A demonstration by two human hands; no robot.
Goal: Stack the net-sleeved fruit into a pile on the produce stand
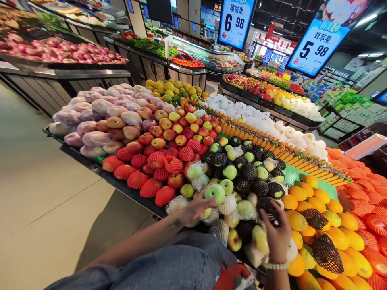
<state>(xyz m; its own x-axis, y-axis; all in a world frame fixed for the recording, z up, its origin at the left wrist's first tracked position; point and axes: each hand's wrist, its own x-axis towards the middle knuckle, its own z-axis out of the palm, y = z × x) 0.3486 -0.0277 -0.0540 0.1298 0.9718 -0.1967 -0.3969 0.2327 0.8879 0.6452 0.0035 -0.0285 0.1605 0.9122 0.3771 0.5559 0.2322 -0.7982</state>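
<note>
My left hand cups a green apple from below, fingers curled round it, just above the pile of green apples in white and black foam nets. My right hand, with a bead bracelet on the wrist, grips a fruit wrapped in a black foam net at the pile's near right side. Both hands are over the front edge of the fruit stand.
Red apples in red nets lie left of the green ones, oranges to the right. Price signs hang above. A tiled aisle floor runs along the left. More produce stands fill the back.
</note>
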